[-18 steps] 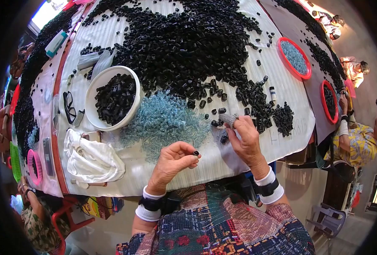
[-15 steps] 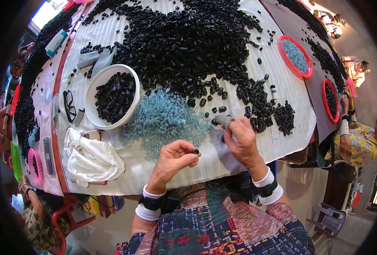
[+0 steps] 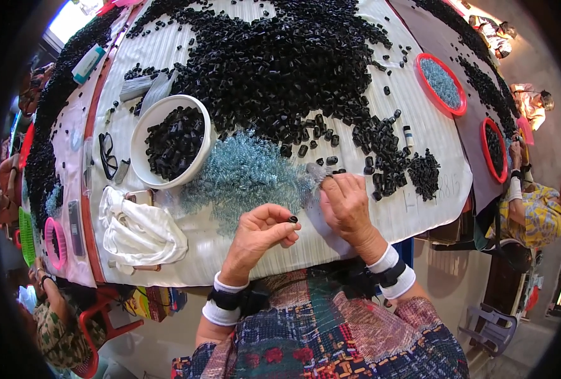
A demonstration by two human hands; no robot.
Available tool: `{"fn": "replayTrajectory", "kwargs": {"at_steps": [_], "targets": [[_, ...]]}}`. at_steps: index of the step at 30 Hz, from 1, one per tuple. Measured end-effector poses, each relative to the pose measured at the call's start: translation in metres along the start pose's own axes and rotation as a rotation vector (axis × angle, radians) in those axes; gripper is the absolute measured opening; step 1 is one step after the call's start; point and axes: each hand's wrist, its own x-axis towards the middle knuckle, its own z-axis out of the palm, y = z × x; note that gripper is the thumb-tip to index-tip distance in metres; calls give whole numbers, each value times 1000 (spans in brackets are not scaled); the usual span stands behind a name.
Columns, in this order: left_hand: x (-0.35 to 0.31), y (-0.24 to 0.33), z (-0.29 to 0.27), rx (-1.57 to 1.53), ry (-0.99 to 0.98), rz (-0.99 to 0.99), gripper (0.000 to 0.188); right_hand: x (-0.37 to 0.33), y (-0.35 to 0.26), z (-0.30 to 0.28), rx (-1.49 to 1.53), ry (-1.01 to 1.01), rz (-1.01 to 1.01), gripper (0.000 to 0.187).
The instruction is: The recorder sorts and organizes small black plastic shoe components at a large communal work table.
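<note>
L hand (image 3: pixel 260 237) pinches sm. blk piece (image 3: pixel 293 219) over near side of counter (image 3: pixel 211 259); R hand (image 3: pixel 348 208) grips grey bundle (image 3: pixel 317 171) at R edge of blue pile (image 3: pixel 242 174). White bowl (image 3: pixel 138 142) w/ blk pieces (image 3: pixel 176 142) at L.

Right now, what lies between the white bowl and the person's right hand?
In the head view, a heap of small pale-blue pieces lies on the white cloth between the bowl and the right hand, which holds a grey bundle.

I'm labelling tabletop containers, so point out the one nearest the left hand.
The white bowl of black pieces; the red trays, pink tray and green basket are farther from the left hand.
</note>
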Motion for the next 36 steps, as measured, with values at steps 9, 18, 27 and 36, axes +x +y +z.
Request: {"fn": "replayTrajectory", "kwargs": {"at_steps": [9,18,27,36], "targets": [[8,-11,-5,-39,30,40,17,4,-6,5,-129,-100,18,22],[5,-8,0,-35,87,34,12,-9,-8,-6,67,-14,-15,24],[5,-8,-2,-44,71,52,13,-21,-16,-4,3,-100,-70,20],[0,-5,4,-5,30,102,17,3,-33,-32,630,-40,191,22]]}}
